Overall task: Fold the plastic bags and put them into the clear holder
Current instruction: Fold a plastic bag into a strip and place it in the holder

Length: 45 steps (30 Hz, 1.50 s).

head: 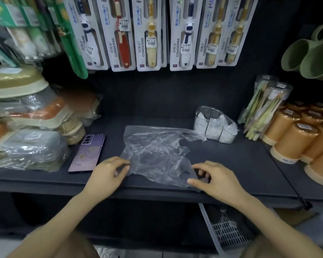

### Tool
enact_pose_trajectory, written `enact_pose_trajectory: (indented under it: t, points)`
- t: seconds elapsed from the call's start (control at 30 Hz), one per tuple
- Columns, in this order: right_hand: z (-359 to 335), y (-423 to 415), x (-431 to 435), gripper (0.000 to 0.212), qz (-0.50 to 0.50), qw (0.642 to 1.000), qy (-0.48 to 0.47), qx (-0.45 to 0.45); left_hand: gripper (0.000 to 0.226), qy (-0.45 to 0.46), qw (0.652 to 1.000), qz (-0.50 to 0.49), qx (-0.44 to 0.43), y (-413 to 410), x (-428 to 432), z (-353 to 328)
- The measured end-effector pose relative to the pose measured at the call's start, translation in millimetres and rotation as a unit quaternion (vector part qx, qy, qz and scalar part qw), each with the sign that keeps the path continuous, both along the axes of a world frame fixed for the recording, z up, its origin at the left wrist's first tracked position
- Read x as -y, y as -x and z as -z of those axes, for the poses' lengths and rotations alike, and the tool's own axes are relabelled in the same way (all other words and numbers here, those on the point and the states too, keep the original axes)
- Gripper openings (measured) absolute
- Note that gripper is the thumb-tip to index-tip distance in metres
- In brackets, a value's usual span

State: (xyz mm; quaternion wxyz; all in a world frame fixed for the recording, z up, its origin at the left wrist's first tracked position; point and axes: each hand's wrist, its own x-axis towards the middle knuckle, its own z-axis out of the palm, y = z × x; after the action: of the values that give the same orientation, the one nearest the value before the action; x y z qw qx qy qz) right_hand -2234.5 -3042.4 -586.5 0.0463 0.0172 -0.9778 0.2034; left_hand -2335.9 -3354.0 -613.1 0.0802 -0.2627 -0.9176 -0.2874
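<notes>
The dark shelf [241,164] holds a see-through plastic bag [157,149]. It lies flat and wrinkly by the front edge, one handle pointing right at the clear holder [215,125]. The left hand [108,175] and right hand [214,179] pinch its near corners with curled fingers.

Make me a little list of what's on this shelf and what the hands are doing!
shelf: dark, flat
plastic bag: clear, crumpled, spread out, not folded yet
left hand: pinches bag's near-left edge
right hand: pinches bag's near-right corner
clear holder: behind-right of bag, folded white bags inside
phone: purple, face down, left of bag
</notes>
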Motion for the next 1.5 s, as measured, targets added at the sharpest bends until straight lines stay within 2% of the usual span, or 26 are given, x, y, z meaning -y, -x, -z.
enact_pose_trajectory:
  t: [0.1, 0.23, 0.37, 0.43, 0.53, 0.6, 0.67, 0.77, 0.83, 0.9, 1.0, 1.13, 1.2, 1.27, 1.3, 1.4, 1.5]
  points:
    - [21.6, -5.6, -0.9, 0.032, 0.029, 0.997, -0.046, -0.052, 0.055, 0.092, 0.995, 0.029, -0.032, -4.5, 10.1, 10.7]
    - [30.2, -10.9, -26.7, 0.023, 0.061, 0.987, -0.046, -0.14, 0.058, 0.075, 0.997, 0.005, -0.018, -0.6, 21.0, 13.6]
    - [30.3, -12.7, -39.9, 0.018, 0.042, 0.985, -0.062, -0.156, 0.058, 0.077, 0.997, 0.01, -0.031, -2.8, 19.6, 13.2]
    - [31.8, -14.0, -44.4, 0.025, 0.037, 0.984, -0.088, -0.153, 0.059, 0.076, 0.996, 0.006, -0.041, -4.8, 18.0, 10.3]
    - [27.5, -19.0, -50.6, 0.047, 0.059, 0.984, -0.07, -0.156, 0.059, 0.014, 0.999, -0.02, -0.026, -6.0, 16.2, 0.6]
    - [20.6, -17.2, -40.1, 0.051, 0.073, 0.98, -0.05, -0.178, 0.056, -0.027, 0.998, -0.035, -0.037, -1.5, 13.3, -4.0]
    - [12.8, -4.8, -12.1, 0.054, 0.069, 0.979, -0.044, -0.186, 0.055, -0.008, 0.997, -0.031, -0.066, 4.7, 3.1, -6.4]
    - [9.0, 19.7, 45.3, 0.07, -0.033, 0.992, -0.052, -0.106, 0.07, 0.088, 0.995, -0.013, -0.046, 8.4, -21.8, 0.3]
    - [16.1, 26.3, 73.7, 0.081, -0.115, 0.989, -0.084, -0.025, 0.091, 0.137, 0.991, 0.005, 0.009, 6.0, -32.0, 9.9]
    - [27.9, 21.5, 79.3, 0.085, -0.153, 0.981, -0.118, 0.029, 0.114, 0.183, 0.982, 0.018, 0.053, 5.3, -32.1, 20.6]
    - [40.3, 7.5, 47.0, 0.086, -0.119, 0.982, -0.143, 0.037, 0.122, 0.218, 0.974, 0.015, 0.068, 8.2, -30.1, 23.8]
    - [33.6, -7.8, 5.2, 0.107, -0.053, 0.987, -0.145, 0.046, 0.125, 0.223, 0.971, 0.022, 0.084, 5.1, -31.6, 18.5]
    - [24.7, -2.6, 7.8, 0.109, -0.038, 0.992, -0.112, 0.035, 0.112, 0.173, 0.976, 0.03, 0.13, 2.6, -32.7, 6.6]
    - [16.7, 13.9, 25.3, 0.101, -0.035, 0.995, -0.096, 0.003, 0.074, 0.095, 0.982, 0.005, 0.165, 10.8, -34.3, -5.8]
    - [15.5, 23.0, 37.8, 0.095, -0.04, 0.995, -0.095, -0.003, 0.063, 0.074, 0.986, -0.017, 0.148, 17.4, -35.2, -9.8]
    - [24.7, 36.1, 71.1, 0.096, -0.074, 0.992, -0.097, 0.029, 0.055, 0.12, 0.988, -0.048, 0.081, 36.6, -39.5, -10.6]
    - [30.3, 17.4, 75.7, 0.1, -0.105, 0.988, -0.104, 0.045, 0.057, 0.197, 0.974, -0.022, 0.106, 43.7, -44.7, -2.0]
